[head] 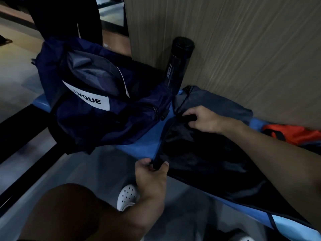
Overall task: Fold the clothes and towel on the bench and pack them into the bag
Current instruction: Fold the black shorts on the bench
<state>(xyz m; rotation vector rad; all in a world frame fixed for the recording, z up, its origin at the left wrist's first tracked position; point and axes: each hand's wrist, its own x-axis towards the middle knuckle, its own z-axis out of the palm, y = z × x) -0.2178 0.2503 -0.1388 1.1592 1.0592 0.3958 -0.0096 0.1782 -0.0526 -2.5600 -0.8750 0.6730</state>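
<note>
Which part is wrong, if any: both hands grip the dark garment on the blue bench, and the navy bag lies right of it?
The side is wrong. The head view shows the navy bag left of the dark garment. The rest holds: the left hand and right hand both grip it on the blue bench.

I can only read part of the label (pixel 90 98) on the bag (pixel 104 119): a fold covers its first letters, leaving "VQUE". The print down the black bottle (pixel 178 61) is too dim to read. At the far right, the orange cloth (pixel 293 134) runs off the frame. The right forearm hides the near right part of the black garment (pixel 199 159). The left hand (pixel 151 178) tucks its fingertips behind that garment's edge and half covers a white shoe (pixel 128 195). The grey cloth (pixel 217 105), possibly a towel, hides the worktop (pixel 147 141) beneath it.
</note>
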